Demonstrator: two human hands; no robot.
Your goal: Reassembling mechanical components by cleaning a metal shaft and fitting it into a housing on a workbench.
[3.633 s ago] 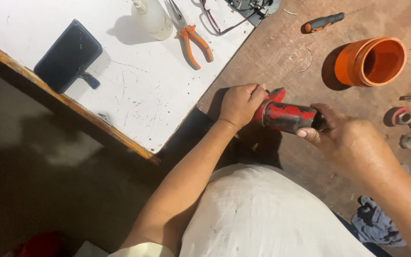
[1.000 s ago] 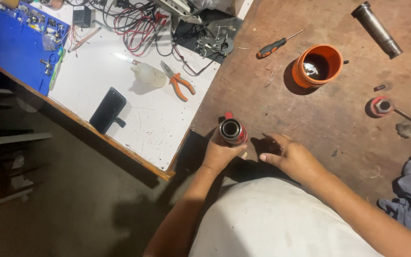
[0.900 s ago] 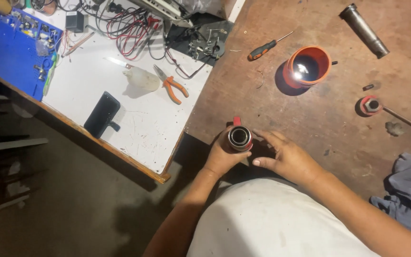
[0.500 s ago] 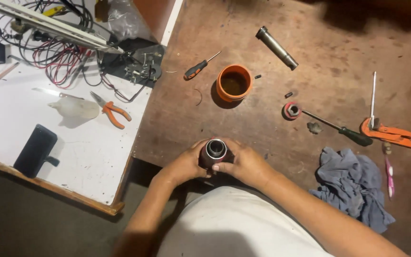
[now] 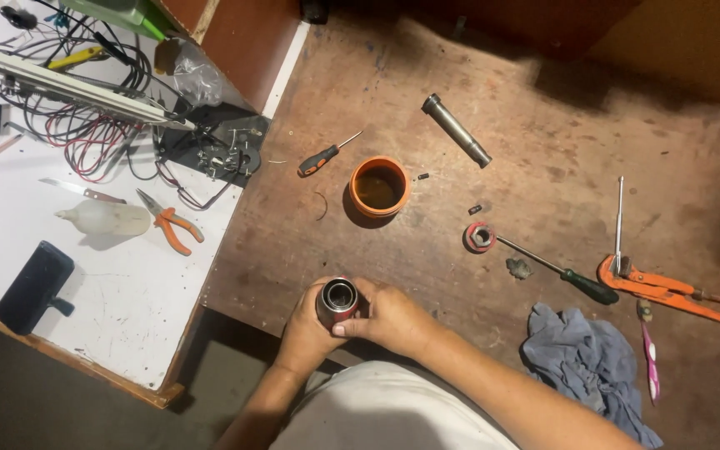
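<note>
Both hands hold one small cylinder with a shiny metal rim and red body, its open end facing up, at the near edge of a brown wooden workbench. My left hand wraps it from the left and below. My right hand grips it from the right, thumb across the front. On the bench beyond the hands stands an orange plastic cup.
On the bench lie a small screwdriver, a grey metal tube, a red ring part, a long screwdriver, an orange pipe wrench and a blue-grey rag. The white table at left carries orange pliers, wires and a black object.
The view has swung right, showing more of the bench. The red and black part, held sideways earlier, now stands end-up between both hands, and my right hand has closed onto it.
</note>
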